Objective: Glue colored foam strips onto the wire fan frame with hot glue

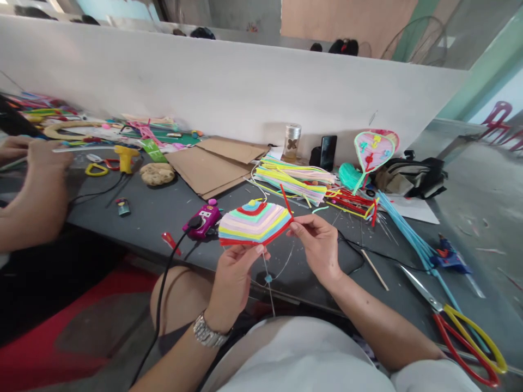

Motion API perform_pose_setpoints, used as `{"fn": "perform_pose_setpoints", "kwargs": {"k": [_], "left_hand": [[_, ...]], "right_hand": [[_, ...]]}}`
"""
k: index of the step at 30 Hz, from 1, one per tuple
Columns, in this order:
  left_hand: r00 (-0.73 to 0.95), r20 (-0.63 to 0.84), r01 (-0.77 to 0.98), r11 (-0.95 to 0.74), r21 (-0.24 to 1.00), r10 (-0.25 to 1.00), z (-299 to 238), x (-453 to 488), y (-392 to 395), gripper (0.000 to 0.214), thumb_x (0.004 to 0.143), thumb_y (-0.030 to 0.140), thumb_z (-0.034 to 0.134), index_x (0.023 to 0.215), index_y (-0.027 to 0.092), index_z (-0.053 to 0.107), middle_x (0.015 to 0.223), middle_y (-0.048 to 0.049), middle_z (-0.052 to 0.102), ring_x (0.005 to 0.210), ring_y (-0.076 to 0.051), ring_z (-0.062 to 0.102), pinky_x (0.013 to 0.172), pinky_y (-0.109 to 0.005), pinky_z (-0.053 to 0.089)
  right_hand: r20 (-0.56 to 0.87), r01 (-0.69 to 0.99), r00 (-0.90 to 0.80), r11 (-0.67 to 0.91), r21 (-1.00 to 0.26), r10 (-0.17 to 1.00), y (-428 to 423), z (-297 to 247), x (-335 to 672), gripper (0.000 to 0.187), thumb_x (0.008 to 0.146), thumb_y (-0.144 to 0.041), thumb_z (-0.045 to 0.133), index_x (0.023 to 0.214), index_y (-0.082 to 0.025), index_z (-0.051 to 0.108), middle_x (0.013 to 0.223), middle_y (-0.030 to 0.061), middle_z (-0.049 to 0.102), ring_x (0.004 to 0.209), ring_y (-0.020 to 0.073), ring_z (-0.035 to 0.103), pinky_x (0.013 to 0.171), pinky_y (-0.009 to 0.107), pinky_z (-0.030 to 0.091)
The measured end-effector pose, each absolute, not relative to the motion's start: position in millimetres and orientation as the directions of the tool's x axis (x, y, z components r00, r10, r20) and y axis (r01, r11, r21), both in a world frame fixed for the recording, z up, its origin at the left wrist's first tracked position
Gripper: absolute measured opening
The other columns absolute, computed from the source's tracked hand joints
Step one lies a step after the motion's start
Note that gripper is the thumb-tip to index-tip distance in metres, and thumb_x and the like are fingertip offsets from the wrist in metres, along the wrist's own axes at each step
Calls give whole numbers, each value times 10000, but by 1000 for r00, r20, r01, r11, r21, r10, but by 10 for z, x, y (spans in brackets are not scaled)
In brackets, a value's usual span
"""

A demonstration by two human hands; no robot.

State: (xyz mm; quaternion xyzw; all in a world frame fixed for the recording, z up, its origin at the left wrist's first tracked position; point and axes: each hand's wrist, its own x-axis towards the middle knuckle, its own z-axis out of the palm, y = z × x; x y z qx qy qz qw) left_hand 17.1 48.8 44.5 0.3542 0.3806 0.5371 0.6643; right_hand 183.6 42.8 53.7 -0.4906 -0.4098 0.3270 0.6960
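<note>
White shirt fabric is filling the space nearest the camera, below a dark grey table where cardboard sheets are lying toward the wall and scissors with red and yellow handles are resting at the right. Over the table's near part, both hands are holding up a striped piece of fuzzy coloured strips, the left hand pinching its red lower border from below and the right hand pinching its right corner, where a red end is sticking upward. Just left of it, a purple device is sitting.
</note>
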Motion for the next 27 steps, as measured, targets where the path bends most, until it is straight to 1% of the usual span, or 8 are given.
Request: {"fn": "perform_pose_setpoints", "kwargs": {"k": [3, 8, 12, 15, 21, 27], "left_hand": [[132, -116, -448, 164, 879, 984, 428, 174, 490, 233, 630, 307, 913, 713, 159, 753, 697, -5, 724, 646, -122, 649, 725, -261, 531], [130, -114, -453, 161, 877, 985, 446, 182, 480, 212, 639, 301, 896, 703, 160, 752, 678, -5, 720, 637, -129, 654, 725, -270, 536], [145, -122, -428, 173, 887, 982, 482, 181, 469, 210, 647, 309, 881, 695, 152, 749, 677, -16, 721, 645, -135, 652, 732, -274, 533], [151, -133, -421, 185, 888, 980, 487, 177, 471, 202, 653, 308, 871, 691, 151, 750, 673, -16, 717, 643, -134, 648, 736, -274, 527], [175, -108, -401, 171, 900, 979, 476, 164, 480, 195, 688, 306, 845, 670, 144, 739, 665, -28, 713, 668, -133, 636, 758, -264, 505], [197, -133, -408, 205, 890, 971, 513, 153, 480, 213, 672, 325, 852, 694, 144, 743, 679, -27, 705, 660, -140, 631, 746, -278, 504]], "right_hand": [[249, -48, 448, 301, -952, 859, 434, 550, 1855, 203, 750, -367, 849, 833, -202, 764, 722, -2, 731, 572, 129, 648, 592, 274, 544], [245, -38, 441, 291, -956, 863, 427, 545, 1884, 206, 739, -357, 860, 854, -203, 785, 706, -3, 722, 557, 123, 626, 566, 271, 538], [276, -12, 425, 310, -951, 862, 418, 527, 1902, 189, 767, -346, 849, 884, -209, 793, 723, -1, 723, 560, 114, 618, 551, 258, 526], [297, 18, 414, 318, -948, 861, 412, 510, 1908, 174, 793, -344, 835, 895, -209, 793, 684, -10, 699, 552, 110, 607, 542, 248, 512], [328, 30, 392, 344, -938, 860, 412, 499, 1911, 157, 813, -342, 819, 860, -199, 776, 633, -22, 665, 535, 106, 585, 552, 247, 495], [342, 83, 357, 335, -939, 869, 398, 530, 1933, 163, 838, -354, 799, 849, -197, 757, 616, -24, 647, 546, 117, 583, 560, 252, 476]]}}
